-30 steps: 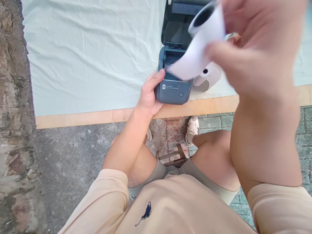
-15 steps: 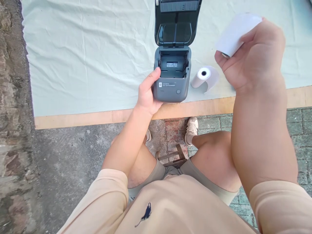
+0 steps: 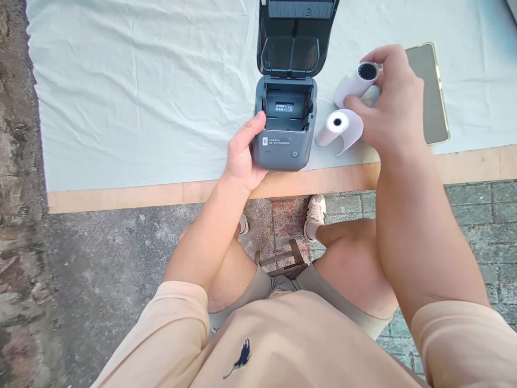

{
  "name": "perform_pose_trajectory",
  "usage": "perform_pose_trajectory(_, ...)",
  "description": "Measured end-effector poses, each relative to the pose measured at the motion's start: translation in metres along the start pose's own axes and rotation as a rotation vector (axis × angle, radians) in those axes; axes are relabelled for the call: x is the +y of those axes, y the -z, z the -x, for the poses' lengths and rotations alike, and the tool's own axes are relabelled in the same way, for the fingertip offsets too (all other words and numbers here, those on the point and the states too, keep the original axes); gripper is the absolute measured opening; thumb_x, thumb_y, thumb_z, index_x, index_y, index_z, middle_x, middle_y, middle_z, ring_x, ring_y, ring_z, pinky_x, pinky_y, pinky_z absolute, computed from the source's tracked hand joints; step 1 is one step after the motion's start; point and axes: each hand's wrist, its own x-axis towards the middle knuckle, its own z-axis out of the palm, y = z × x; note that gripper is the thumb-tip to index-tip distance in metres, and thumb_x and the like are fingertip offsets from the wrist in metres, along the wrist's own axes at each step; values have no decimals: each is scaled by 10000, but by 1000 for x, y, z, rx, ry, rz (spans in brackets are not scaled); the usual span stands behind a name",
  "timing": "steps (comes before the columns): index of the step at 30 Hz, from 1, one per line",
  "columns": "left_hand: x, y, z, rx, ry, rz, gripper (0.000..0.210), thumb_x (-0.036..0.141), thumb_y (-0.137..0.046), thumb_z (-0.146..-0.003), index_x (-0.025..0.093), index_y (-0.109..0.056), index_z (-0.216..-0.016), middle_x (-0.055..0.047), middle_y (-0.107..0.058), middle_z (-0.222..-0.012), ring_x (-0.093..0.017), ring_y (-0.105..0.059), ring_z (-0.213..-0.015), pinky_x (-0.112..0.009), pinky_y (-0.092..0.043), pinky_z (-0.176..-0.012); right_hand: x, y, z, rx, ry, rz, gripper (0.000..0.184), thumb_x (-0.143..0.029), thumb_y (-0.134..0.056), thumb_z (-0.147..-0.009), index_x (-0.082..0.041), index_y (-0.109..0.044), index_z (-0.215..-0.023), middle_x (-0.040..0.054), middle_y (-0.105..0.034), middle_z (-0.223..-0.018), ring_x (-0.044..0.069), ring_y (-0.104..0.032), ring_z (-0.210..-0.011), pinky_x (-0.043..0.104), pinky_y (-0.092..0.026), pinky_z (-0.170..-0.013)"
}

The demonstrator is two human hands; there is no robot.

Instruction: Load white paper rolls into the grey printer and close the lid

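Note:
A dark grey label printer stands near the table's front edge with its lid swung up and its paper bay showing no roll. My left hand grips the printer's left side, thumb on the top edge. Right of the printer, my right hand has its fingers closed around a white paper roll with a dark round core end facing up. Just in front of that hand lies a second, smaller paper roll, its loose end curling to the right.
A phone-like flat item with a pale rim lies right of my right hand. Pale cloth covers the table, leaving a wooden front edge bare. A dark object's corner shows at top right.
My right hand has come down and left with the paper roll, turning it so its core end shows. The flat item is now uncovered. My left hand stays on the printer.

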Motion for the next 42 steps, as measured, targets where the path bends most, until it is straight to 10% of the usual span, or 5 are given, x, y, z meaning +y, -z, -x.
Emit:
perform_pose_trajectory(6, -1, 1, -1, -6, 2, -11, 310, 395, -429, -915, 194, -655, -980, 18, -737, -870, -205, -619, -1208, -352, -514, -1069, -20, 12, 22, 234, 167, 57, 316, -173, -467, -747, -211, -565, -1045, 64, -594, -1043, 207, -552, -989, 407, -431, -902)
perform_pose_trajectory(12, 0, 0, 0, 13, 13, -53, 319, 403, -411, -914, 206, -652, -982, 8, -728, -909, -221, -573, -1267, -377, -514, -1070, -32, -3, 42, -28, 118, 209, 310, -354, -671, -690, -233, -526, -936, 79, -600, -1013, 232, -545, -901, 426, -441, -820)
perform_pose_trajectory(25, -1, -1, 1, 4, 3, -34, 295, 403, -440, -900, 204, -648, -964, 5, -731, -979, -232, -597, -1237, -388, -512, -1073, -19, -16, 25, -85, 5, -711, 377, -410, -357, -887, -308, -333, -1250, 69, -463, -1387, 221, -550, -1170, 399, -524, -770)
perform_pose_trajectory(31, 0, -7, 3, 36, 6, -59, 240, 349, -436, -898, 189, -613, -923, -12, -708, -945, -224, -480, -1359, -378, -510, -1073, -75, -5, 29, 21, 406, -221, 316, -198, -529, -808, -234, -486, -1119, 32, -592, -1190, 154, -594, -1095, 311, -509, -883)
perform_pose_trajectory(42, -1, -15, 4, 86, -40, -73, 150, 181, -423, -889, 188, -572, -884, 38, -623, -746, -173, -632, -1182, -315, -544, -992, -81, -14, 23, -126, 433, 137, 43, -200, -511, -822, -239, -528, -822, 25, -592, -989, 154, -564, -834, 294, -443, -667)
